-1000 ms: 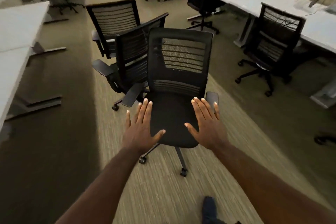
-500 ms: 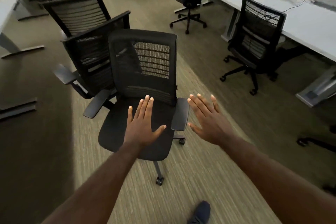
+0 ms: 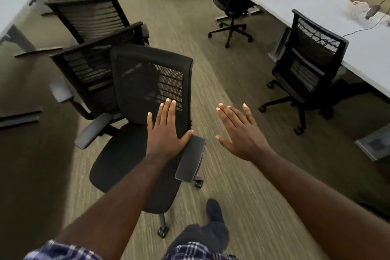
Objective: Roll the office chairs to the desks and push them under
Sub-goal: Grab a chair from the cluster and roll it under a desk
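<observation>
A dark shoe point(image 3: 214, 210) and a plaid shirt hem point(image 3: 196, 250) are seen at the bottom edge, on the striped carpet point(image 3: 242, 196). Just ahead, the nearest chair point(image 3: 137, 150) is found in the open aisle, well apart from any desk, its seat turned toward the viewer and its mesh back point(image 3: 152, 82) facing away to the upper left. The left hand point(image 3: 166, 133) is held flat with fingers spread, nothing grasped, over the seat's right side, its thumb at or just beside the near armrest point(image 3: 191, 158); whether contact is made cannot be told. The right hand point(image 3: 240, 133) is likewise spread and empty, off the chair altogether, above bare carpet to its right. The chair therefore lies ahead and to the left of both hands, with the left hand the nearer, so a grip on the armrest or back is judged to fall to that hand first. Behind it, two more chairs point(image 3: 92, 69) are crowded together. Farther right, a chair point(image 3: 312, 65) is already parked at the long white desk point(image 3: 337, 10), where open knee space seems to lie
</observation>
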{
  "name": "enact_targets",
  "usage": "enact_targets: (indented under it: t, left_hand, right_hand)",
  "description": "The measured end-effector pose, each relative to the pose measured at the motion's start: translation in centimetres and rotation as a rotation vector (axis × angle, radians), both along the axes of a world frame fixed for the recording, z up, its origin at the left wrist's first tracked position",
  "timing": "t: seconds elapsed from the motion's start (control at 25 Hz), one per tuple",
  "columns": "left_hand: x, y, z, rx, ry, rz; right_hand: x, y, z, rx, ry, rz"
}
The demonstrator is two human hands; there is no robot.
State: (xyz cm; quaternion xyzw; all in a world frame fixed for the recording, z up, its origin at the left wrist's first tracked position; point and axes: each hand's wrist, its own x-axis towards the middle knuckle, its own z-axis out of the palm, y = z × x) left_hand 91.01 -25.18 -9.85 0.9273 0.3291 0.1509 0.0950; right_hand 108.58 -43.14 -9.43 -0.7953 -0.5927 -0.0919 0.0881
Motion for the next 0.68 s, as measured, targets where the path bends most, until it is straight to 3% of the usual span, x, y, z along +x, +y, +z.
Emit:
enact_targets:
  t: [0.36,0.68]
  left_hand:
    - [11.6,8.5,-0.6,-0.088,-0.195,0.256]
    - [19.2,14.6,0.9,-0.046,-0.224,0.395]
  right_hand:
    - [13.9,12.3,0.7,-0.017,-0.026,0.157]
    - [23.7,21.3,1.7,0.018,0.000,0.295]
